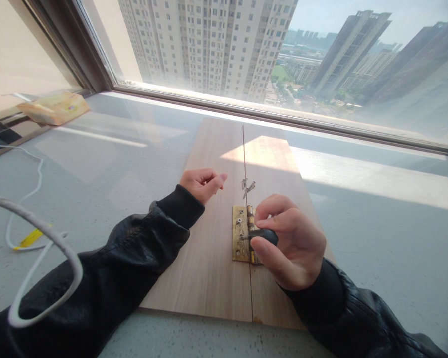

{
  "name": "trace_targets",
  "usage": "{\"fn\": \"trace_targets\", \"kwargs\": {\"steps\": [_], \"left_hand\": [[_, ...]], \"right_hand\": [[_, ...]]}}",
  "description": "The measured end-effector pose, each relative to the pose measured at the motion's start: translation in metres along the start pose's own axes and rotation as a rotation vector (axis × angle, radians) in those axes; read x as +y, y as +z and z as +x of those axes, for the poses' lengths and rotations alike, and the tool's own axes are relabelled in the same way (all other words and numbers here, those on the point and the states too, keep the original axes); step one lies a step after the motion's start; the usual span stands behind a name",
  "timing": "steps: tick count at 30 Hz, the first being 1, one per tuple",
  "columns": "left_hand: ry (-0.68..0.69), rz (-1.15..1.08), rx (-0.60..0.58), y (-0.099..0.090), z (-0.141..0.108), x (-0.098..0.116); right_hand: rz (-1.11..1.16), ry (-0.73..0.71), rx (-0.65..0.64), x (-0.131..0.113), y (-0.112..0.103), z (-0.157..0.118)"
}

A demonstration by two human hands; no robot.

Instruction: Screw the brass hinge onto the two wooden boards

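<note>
My right hand [293, 238] grips a small screwdriver [266, 235] by its black handle between thumb and fingers. The shaft points left, its tip at a screw in the left leaf of a brass hinge [239, 252]. That hinge lies over the seam between two pale wooden boards [205, 268], its right leaf mostly covered by my hand. Another screw [240, 220] shows higher in the same leaf. Several loose screws [250, 188] lie just beyond the hinge. On the left board rests my left hand [201, 184], fingers curled in with the thumb over them; nothing shows in it.
The boards lie on a speckled light countertop [377, 238] beside a window with a dark frame [283, 119]. A white cable [41, 219] with a yellow tag [30, 237] loops at the left. A yellowish block-shaped object [54, 108] stands in the far left corner.
</note>
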State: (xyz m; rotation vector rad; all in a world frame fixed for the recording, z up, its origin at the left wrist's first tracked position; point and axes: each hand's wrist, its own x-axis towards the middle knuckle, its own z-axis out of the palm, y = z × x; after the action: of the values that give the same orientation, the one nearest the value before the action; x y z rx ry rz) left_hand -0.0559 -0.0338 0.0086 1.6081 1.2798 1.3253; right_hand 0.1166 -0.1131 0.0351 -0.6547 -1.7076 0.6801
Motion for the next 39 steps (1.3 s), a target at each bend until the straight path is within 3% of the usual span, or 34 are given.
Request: {"fn": "trace_targets", "kwargs": {"steps": [5,17,27,39], "left_hand": [[0.000,0.000,0.002,0.000,0.000,0.000],[0.018,-0.002,-0.004,0.000,0.001,-0.002],[0.014,-0.016,-0.004,0.000,0.001,-0.001],[0.017,-0.006,-0.002,0.000,0.001,-0.002]], "right_hand": [[-0.006,0.027,0.052,0.003,0.000,-0.001],[0.152,0.090,-0.031,-0.001,0.006,-0.002],[0.251,0.099,0.006,0.002,0.011,-0.002],[0.121,0.050,-0.055,-0.002,0.003,0.003]]}}
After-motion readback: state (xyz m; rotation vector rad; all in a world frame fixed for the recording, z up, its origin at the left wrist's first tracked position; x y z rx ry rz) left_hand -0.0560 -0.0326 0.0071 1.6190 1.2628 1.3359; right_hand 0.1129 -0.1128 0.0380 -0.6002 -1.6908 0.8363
